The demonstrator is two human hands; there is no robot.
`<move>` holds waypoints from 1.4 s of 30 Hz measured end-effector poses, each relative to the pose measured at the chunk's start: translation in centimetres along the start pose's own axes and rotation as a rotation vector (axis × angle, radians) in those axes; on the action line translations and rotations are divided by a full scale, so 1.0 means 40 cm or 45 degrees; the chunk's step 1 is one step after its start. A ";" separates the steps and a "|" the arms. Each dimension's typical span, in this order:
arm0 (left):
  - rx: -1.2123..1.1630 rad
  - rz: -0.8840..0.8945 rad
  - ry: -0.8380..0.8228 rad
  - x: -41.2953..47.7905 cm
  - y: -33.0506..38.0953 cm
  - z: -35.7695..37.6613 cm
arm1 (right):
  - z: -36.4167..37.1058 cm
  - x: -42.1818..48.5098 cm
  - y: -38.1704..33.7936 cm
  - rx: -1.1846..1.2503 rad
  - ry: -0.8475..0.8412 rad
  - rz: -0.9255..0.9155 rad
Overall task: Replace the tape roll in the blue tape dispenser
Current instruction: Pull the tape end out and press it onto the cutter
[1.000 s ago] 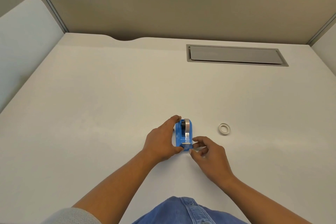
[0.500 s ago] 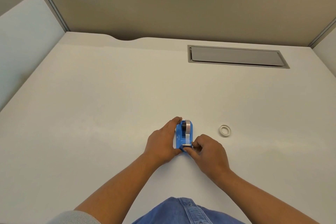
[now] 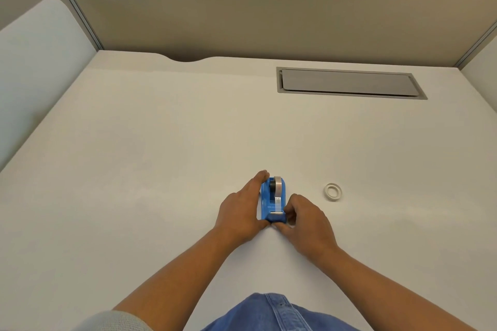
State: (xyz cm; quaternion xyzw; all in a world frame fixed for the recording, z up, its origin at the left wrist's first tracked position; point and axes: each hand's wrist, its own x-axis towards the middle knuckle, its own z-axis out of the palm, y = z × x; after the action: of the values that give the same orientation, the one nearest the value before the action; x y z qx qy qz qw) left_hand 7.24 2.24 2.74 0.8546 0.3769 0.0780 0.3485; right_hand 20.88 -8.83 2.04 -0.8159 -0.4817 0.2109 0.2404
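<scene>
Now left hand (image 3: pixel 240 212) fingers wrap blue tape dispenser (image 3: pixel 272 203); right hand (image 3: pixel 309 219) fingers pinch its front end.

The blue tape dispenser (image 3: pixel 272 203) is standing upright on the bench, its cutter end pointing toward the person. A tape roll (image 3: pixel 279 185) on a black hub is sitting in its far end, a clear strip running down to the metal cutter. An empty white tape core (image 3: pixel 332 191) is lying flat to its right, apart.
</scene>
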 end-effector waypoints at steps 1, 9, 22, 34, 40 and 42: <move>-0.019 0.012 -0.008 -0.003 -0.001 -0.001 | -0.003 0.001 0.008 0.014 -0.026 -0.005; 0.082 0.181 -0.019 -0.052 -0.034 -0.001 | -0.038 -0.028 0.064 0.003 -0.057 -0.147; 0.461 -0.045 0.139 -0.061 -0.086 0.071 | 0.009 -0.052 0.124 -0.350 0.020 -0.131; 0.466 -0.031 0.135 -0.068 -0.092 0.075 | 0.025 -0.056 0.129 -0.421 -0.037 -0.120; 0.435 -0.043 0.153 -0.064 -0.092 0.076 | 0.012 -0.057 0.128 -0.378 0.022 -0.145; 0.538 0.001 0.188 -0.060 -0.091 0.071 | 0.006 -0.057 0.131 -0.407 0.039 -0.178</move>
State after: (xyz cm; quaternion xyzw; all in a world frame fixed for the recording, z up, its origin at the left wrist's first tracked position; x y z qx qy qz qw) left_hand 4.52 0.77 -1.46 0.9008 0.4090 0.0599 0.1330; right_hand 23.32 -13.00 -1.00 -0.8113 -0.5610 0.1019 0.1291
